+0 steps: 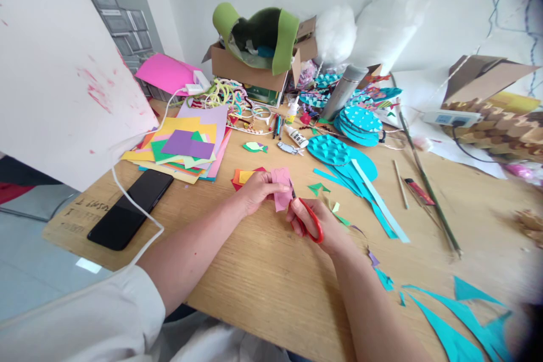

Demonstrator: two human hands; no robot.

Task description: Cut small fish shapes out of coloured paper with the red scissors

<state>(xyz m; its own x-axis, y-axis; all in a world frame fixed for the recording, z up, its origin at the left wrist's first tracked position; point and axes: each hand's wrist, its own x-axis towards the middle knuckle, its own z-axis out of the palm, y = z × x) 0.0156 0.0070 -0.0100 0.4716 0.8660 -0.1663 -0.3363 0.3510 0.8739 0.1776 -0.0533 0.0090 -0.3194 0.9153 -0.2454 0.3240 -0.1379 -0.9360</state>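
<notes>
Between thumb and fingers, my left hand [257, 192] pinches a small piece of pink paper [280, 199], upright above the table. Faint drawn outlines show on the paper. My right hand [324, 226] grips red-handled scissors [315, 225], fingers through the loops. The dark blades meet the paper's right edge; how far apart they are is hard to make out. Just behind my left hand lie orange and red paper pieces [242, 176]. Green paper scraps [319, 188] are scattered right of the scissors. Farther back rest a green paper fish [255, 147] and a grey-white paper fish [289, 149].
A stack of coloured paper [186, 144] and a black phone [131, 209] with a white cable are at left. Blue paper ovals [328, 150], strips [377, 203] and a long stick [428, 181] lie right. A steel thermos [344, 90] and a cardboard box [250, 68] stand behind.
</notes>
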